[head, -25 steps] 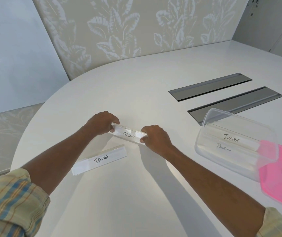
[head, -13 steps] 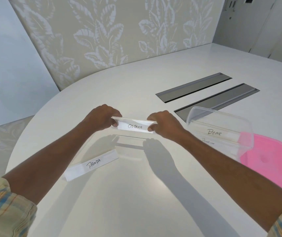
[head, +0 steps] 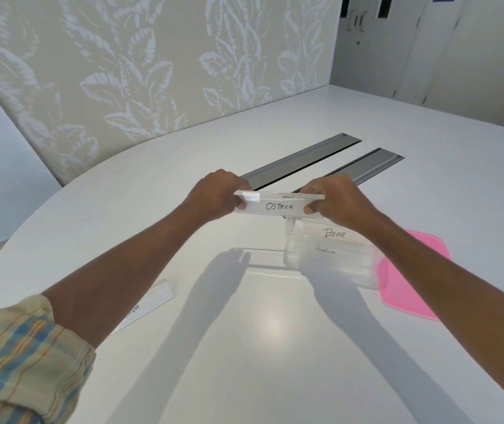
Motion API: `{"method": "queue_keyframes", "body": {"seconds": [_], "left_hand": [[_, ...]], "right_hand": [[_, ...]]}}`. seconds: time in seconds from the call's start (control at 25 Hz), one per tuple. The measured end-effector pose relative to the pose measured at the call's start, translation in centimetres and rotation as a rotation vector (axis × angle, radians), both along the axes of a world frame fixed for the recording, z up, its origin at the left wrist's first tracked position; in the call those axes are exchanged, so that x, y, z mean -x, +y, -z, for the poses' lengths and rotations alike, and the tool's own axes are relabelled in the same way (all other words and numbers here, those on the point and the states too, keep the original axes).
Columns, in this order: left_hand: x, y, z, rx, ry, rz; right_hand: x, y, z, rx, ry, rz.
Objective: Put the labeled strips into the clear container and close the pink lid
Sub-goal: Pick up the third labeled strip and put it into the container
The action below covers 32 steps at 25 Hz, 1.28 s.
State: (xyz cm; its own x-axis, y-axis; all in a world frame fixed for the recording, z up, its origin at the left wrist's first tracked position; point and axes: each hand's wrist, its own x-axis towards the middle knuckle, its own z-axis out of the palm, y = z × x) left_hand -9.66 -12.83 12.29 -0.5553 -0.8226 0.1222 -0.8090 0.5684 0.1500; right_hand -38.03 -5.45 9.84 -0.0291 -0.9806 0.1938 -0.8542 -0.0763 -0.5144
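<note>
Handwritten "OSTRICH" in black capitals stood on the strip (head: 278,206) held up between the left hand (head: 217,195) and right hand (head: 337,199), each pinching one end. "BEAR" read on a strip (head: 334,233) inside the container (head: 330,264). Below it, fainter through the plastic, a word looked like "PENGUIN" on another strip (head: 325,249). On the strip (head: 149,302) lying on the table (head: 275,347), only the letters "DA" showed; the forearm covered the rest.
</note>
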Motion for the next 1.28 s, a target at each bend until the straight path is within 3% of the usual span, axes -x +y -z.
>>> {"method": "queue_keyframes", "body": {"seconds": [0.36,0.64,0.84,1.04,1.28], "left_hand": [[10.2,-0.5,1.3,-0.012,-0.019,0.099],[14.7,-2.1,4.7,0.004,-0.120,0.163],[16.2,-3.2,6.6,0.060,-0.220,0.201],[17.2,-3.7,7.9,-0.028,-0.254,0.156],[17.7,-3.8,8.3,-0.098,-0.261,0.119]], "right_hand": [[8.7,1.7,1.3,-0.049,-0.019,0.124],[11.8,1.2,3.8,-0.130,0.123,0.154],[11.9,-0.1,5.8,-0.172,0.361,0.134],[12.0,-1.3,7.4,-0.197,0.541,0.099],[12.3,-1.6,9.3,-0.239,0.556,0.072]]}}
